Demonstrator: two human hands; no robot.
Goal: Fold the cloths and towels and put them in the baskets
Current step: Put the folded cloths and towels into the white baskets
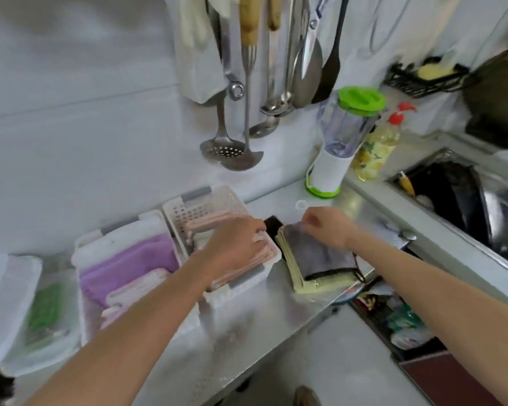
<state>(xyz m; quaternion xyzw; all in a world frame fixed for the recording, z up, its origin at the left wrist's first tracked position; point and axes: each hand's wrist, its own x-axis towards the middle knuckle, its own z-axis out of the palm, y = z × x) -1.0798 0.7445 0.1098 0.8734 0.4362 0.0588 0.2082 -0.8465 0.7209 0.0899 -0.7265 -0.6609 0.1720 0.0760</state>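
Two white baskets stand side by side on the steel counter. The left basket [85,247] holds a folded purple towel [129,265] and pale pink cloths. The right basket [188,206] holds folded pink cloths [208,222]. My left hand [235,244] lies over the right basket with its fingers curled at the basket's right rim. To the right of that basket a stack of folded cloths lies on the counter, a grey cloth [314,256] on top of yellow ones [326,284]. My right hand [326,227] pinches the far edge of the grey cloth.
A green-lidded blender [343,142] and an oil bottle [376,148] stand behind the stack. Ladles and utensils [247,112] hang on the wall. The sink [467,200] lies at the right. A white bag with green contents [41,312] sits at the left.
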